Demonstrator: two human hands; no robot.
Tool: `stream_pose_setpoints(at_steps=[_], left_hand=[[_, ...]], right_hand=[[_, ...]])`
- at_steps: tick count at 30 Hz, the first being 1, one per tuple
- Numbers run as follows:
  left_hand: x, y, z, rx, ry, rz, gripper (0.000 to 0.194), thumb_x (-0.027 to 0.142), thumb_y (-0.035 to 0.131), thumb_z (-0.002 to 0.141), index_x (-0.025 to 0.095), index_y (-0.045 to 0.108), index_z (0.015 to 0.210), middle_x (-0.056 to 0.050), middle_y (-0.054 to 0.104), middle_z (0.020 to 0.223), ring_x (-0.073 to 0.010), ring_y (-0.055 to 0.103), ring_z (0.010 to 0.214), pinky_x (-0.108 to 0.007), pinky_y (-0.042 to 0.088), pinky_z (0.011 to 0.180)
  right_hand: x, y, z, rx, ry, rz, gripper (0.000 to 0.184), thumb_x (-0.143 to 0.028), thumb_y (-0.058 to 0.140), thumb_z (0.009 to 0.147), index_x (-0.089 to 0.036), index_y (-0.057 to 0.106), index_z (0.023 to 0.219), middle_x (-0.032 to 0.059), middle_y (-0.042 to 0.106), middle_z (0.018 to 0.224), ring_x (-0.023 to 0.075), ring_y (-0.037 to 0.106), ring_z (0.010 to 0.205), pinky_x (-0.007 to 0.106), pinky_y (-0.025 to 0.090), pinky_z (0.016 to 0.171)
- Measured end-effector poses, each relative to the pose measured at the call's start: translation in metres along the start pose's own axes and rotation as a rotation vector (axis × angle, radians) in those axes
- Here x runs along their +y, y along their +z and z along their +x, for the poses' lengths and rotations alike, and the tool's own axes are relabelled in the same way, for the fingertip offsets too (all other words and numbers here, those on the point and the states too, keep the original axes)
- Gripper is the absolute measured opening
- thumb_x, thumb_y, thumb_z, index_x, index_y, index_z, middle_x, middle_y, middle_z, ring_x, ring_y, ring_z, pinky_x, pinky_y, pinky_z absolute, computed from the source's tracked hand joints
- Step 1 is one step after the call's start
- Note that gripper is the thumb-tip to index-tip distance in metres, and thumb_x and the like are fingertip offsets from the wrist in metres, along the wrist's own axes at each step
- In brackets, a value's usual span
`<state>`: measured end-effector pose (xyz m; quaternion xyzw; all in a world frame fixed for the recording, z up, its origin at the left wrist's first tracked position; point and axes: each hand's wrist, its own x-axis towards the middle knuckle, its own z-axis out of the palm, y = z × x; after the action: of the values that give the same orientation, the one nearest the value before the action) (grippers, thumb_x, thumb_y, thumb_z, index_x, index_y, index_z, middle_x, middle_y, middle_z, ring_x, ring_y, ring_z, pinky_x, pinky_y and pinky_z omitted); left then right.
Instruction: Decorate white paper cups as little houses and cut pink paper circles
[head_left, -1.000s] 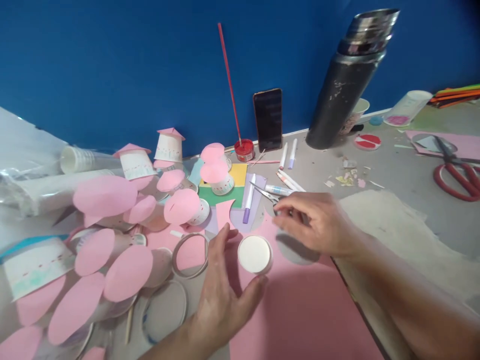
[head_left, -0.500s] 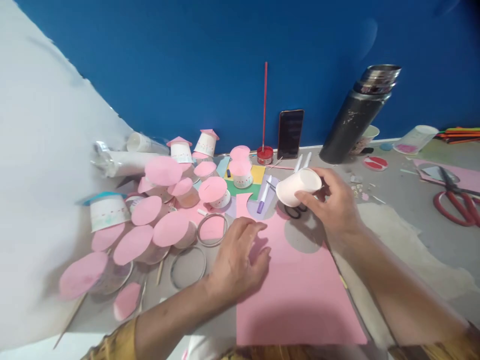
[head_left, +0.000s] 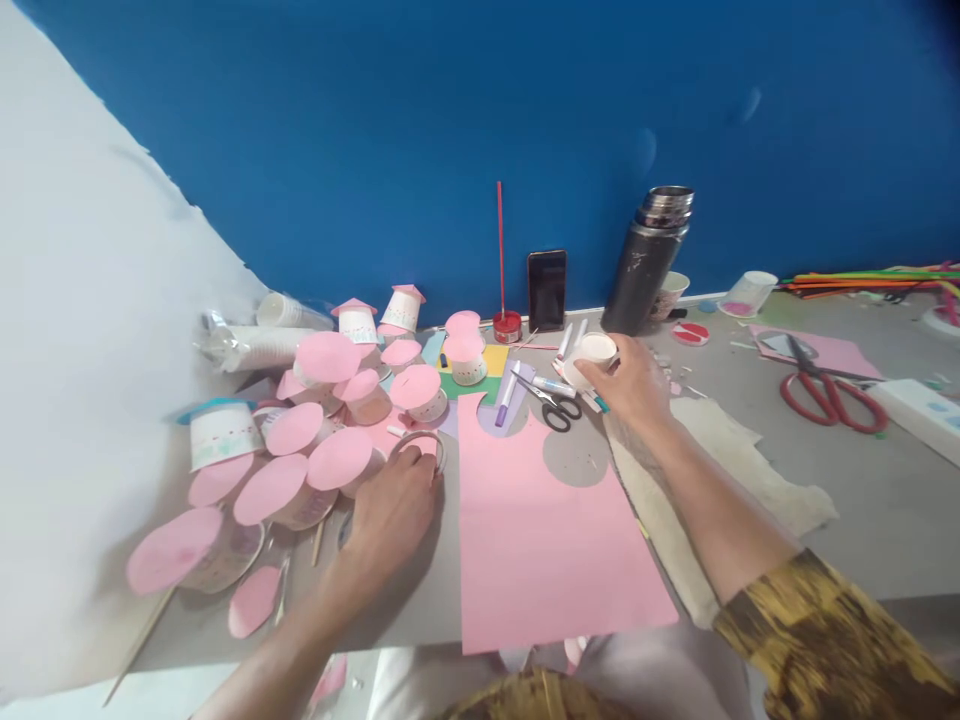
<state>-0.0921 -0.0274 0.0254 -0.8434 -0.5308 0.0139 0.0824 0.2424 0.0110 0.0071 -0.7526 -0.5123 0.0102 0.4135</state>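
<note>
My right hand [head_left: 634,385] is closed around a white paper cup [head_left: 597,348], its open mouth facing up, behind the black-handled scissors. My left hand [head_left: 397,505] reaches down with bent fingers at the near edge of a grey ring [head_left: 441,455]; the fingertips are partly hidden. A second ring [head_left: 345,528] is mostly covered by that hand. Between my hands lies a pink sheet [head_left: 547,560] with a round cut-out. Small scissors [head_left: 556,410] and a purple marker [head_left: 507,395] lie at its far edge.
Several cups with pink paper discs [head_left: 270,490] crowd the left side. At the back stand a red stick on a round base [head_left: 507,325], a phone [head_left: 547,290] and a dark flask [head_left: 646,265]. Red-handled scissors [head_left: 829,400] and a white power strip [head_left: 926,415] lie at right.
My left hand has moved left from above the pink sheet to the grey ring. The right hand has lowered the cup and turned it from tilted to mouth up. The view has shifted right.
</note>
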Motion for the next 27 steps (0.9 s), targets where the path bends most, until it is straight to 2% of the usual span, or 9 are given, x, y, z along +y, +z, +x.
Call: stream_pose_setpoints(at_steps=[3, 5, 7, 10, 13, 15, 20, 24, 27], left_hand=[[0.005, -0.006, -0.010, 0.117, -0.009, -0.024, 0.026, 0.016, 0.041, 0.099, 0.017, 0.065, 0.088, -0.010, 0.069, 0.094, -0.0211, 0.062, 0.071, -0.032, 0.030, 0.052], [0.015, -0.013, -0.018, 0.199, 0.005, -0.091, 0.022, 0.016, 0.045, 0.099, 0.018, 0.063, 0.085, -0.006, 0.067, 0.089, -0.0200, 0.062, 0.071, -0.031, 0.034, 0.055], [0.028, -0.018, -0.022, 0.255, 0.141, -0.184, 0.020, 0.014, 0.048, 0.098, 0.019, 0.063, 0.085, -0.004, 0.066, 0.086, -0.0181, 0.061, 0.072, -0.031, 0.041, 0.060], [0.049, -0.015, -0.015, 0.217, 0.384, -0.187, 0.020, 0.007, 0.052, 0.094, 0.018, 0.063, 0.082, -0.004, 0.064, 0.082, -0.0188, 0.060, 0.071, -0.031, 0.043, 0.062], [0.063, -0.003, 0.000, 0.144, 0.499, -0.123, 0.021, 0.000, 0.054, 0.089, 0.017, 0.062, 0.078, -0.005, 0.062, 0.079, -0.0203, 0.059, 0.071, -0.033, 0.043, 0.061], [0.067, 0.005, 0.006, 0.124, 0.547, -0.116, 0.020, 0.000, 0.054, 0.088, 0.016, 0.063, 0.079, -0.005, 0.062, 0.079, -0.0211, 0.059, 0.072, -0.033, 0.044, 0.061], [0.065, 0.015, 0.004, 0.186, 0.582, -0.129, 0.016, 0.002, 0.057, 0.085, 0.017, 0.062, 0.081, -0.005, 0.062, 0.081, -0.0223, 0.058, 0.072, -0.036, 0.046, 0.061], [0.060, 0.013, -0.001, 0.207, 0.575, -0.163, 0.020, -0.002, 0.057, 0.077, 0.017, 0.062, 0.081, -0.006, 0.061, 0.082, -0.0230, 0.056, 0.070, -0.037, 0.045, 0.061], [0.058, 0.011, -0.002, 0.239, 0.535, -0.186, 0.021, -0.003, 0.056, 0.079, 0.018, 0.060, 0.080, -0.006, 0.060, 0.081, -0.0231, 0.054, 0.071, -0.038, 0.042, 0.062]], right_hand=[[0.002, 0.001, 0.001, -0.004, 0.017, -0.032, 0.052, -0.051, 0.073, 0.078, -0.019, 0.068, 0.119, 0.0174, 0.069, 0.117, 0.0374, 0.063, 0.106, 0.050, 0.050, 0.089], [0.003, 0.002, 0.001, 0.025, -0.007, -0.022, 0.053, -0.053, 0.073, 0.078, -0.018, 0.069, 0.118, 0.0168, 0.070, 0.114, 0.0367, 0.064, 0.104, 0.049, 0.050, 0.087], [0.002, 0.002, 0.001, 0.045, -0.047, 0.010, 0.054, -0.055, 0.071, 0.078, -0.017, 0.070, 0.117, 0.0156, 0.071, 0.110, 0.0336, 0.065, 0.097, 0.048, 0.050, 0.085], [-0.001, -0.001, 0.000, -0.018, -0.130, 0.149, 0.055, -0.057, 0.069, 0.080, -0.016, 0.069, 0.116, 0.0120, 0.072, 0.104, 0.0255, 0.063, 0.081, 0.043, 0.051, 0.080], [-0.004, -0.004, -0.001, -0.158, -0.211, 0.372, 0.055, -0.061, 0.065, 0.083, -0.017, 0.070, 0.116, 0.0087, 0.073, 0.102, 0.0208, 0.062, 0.077, 0.035, 0.051, 0.073], [-0.005, -0.006, -0.002, -0.197, -0.215, 0.441, 0.056, -0.062, 0.066, 0.083, -0.017, 0.070, 0.115, 0.0077, 0.074, 0.101, 0.0199, 0.062, 0.077, 0.033, 0.050, 0.070], [-0.003, -0.004, -0.002, -0.187, -0.189, 0.414, 0.054, -0.058, 0.069, 0.081, -0.015, 0.071, 0.114, 0.0070, 0.073, 0.096, 0.0188, 0.060, 0.074, 0.033, 0.049, 0.070], [-0.003, -0.002, -0.004, -0.211, -0.205, 0.365, 0.049, -0.053, 0.070, 0.081, -0.017, 0.072, 0.113, 0.0062, 0.073, 0.095, 0.0187, 0.060, 0.073, 0.033, 0.050, 0.069], [-0.004, -0.003, -0.005, -0.218, -0.196, 0.333, 0.046, -0.050, 0.070, 0.081, -0.018, 0.072, 0.114, 0.0067, 0.074, 0.098, 0.0187, 0.061, 0.071, 0.034, 0.050, 0.067]])
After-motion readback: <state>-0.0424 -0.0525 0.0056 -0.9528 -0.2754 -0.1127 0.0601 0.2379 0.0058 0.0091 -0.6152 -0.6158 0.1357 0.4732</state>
